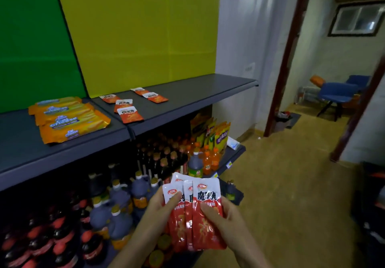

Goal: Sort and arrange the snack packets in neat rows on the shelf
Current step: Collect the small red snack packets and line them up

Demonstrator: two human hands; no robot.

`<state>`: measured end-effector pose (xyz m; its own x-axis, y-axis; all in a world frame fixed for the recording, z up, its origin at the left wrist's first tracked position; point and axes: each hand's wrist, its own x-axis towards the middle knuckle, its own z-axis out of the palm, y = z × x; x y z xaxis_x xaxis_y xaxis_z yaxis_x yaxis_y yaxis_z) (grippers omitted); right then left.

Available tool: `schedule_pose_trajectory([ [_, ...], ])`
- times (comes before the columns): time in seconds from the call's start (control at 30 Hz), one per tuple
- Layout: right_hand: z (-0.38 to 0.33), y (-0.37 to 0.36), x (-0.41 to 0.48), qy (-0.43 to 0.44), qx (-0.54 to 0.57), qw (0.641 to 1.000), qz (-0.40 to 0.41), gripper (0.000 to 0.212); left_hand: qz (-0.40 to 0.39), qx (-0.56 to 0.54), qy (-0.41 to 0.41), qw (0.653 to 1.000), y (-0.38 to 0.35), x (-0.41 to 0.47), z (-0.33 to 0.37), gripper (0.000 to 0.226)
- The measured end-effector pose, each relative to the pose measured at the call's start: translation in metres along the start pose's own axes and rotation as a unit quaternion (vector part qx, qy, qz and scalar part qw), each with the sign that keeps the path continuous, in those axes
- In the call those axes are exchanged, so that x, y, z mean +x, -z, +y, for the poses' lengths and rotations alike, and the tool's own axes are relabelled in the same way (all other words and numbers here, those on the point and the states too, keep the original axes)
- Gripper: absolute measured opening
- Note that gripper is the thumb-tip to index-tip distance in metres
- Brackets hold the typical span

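**Q:** Which step does the figure show?

**A:** Sorting in hand, judged from the layout. Both hands hold a fan of red-and-white snack packets point(206, 234) low in front of the body, well below the top shelf point(198, 88). The left hand point(160, 209) pinches the fan's left edge, thumb on top. The right hand point(223, 221) grips the front packet, thumb pressed on its face and fingers curled round its edge.

**Q:** What does the next move call for?

**A:** Probably peeling off one packet and laying it flat beside the two short rows of orange sachets point(130, 114). Blurred print leaves it unclear whether those are the same product.

**Q:** Materials and shapes?

**A:** The packets are glossy film, flat, rectangular and likely slippery when stacked. The Cal Cheese packs point(73, 121) are long yellow foil wrappers, overlapping. The shelf is matt dark board. Dark, round bottles point(158, 159) crowd the tier below.
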<state>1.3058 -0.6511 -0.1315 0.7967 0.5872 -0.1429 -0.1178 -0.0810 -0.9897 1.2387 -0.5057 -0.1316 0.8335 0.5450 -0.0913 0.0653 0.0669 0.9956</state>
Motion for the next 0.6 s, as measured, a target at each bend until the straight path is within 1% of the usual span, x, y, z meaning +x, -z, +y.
schedule_pose_trajectory([
  [0.1, -0.012, 0.011, 0.036, 0.028, -0.024, 0.999, -0.027, 0.016, 0.063, -0.039, -0.016, 0.997, -0.018, 0.016, 0.01, 0.014],
  [0.27, -0.04, 0.009, 0.086, 0.067, -0.047, 0.992, -0.097, 0.013, 0.128, -0.087, -0.045, 0.987, -0.024, 0.042, 0.036, 0.018],
  [0.33, -0.053, 0.005, 0.106, 0.084, -0.059, 0.987, -0.125, 0.019, 0.156, -0.084, -0.068, 0.982, -0.021, 0.055, 0.045, 0.02],
  [0.4, -0.066, 0.0, 0.128, 0.102, -0.074, 0.981, -0.146, 0.019, 0.182, -0.068, -0.093, 0.976, -0.016, 0.07, 0.056, 0.02],
  [0.5, -0.087, -0.008, 0.163, 0.143, -0.074, 0.974, -0.161, 0.014, 0.213, -0.03, -0.134, 0.967, -0.007, 0.097, 0.073, 0.022],
  [0.6, -0.113, -0.018, 0.2, 0.193, -0.08, 0.963, -0.169, 0.021, 0.24, -0.017, -0.175, 0.955, 0.003, 0.125, 0.098, 0.023],
])
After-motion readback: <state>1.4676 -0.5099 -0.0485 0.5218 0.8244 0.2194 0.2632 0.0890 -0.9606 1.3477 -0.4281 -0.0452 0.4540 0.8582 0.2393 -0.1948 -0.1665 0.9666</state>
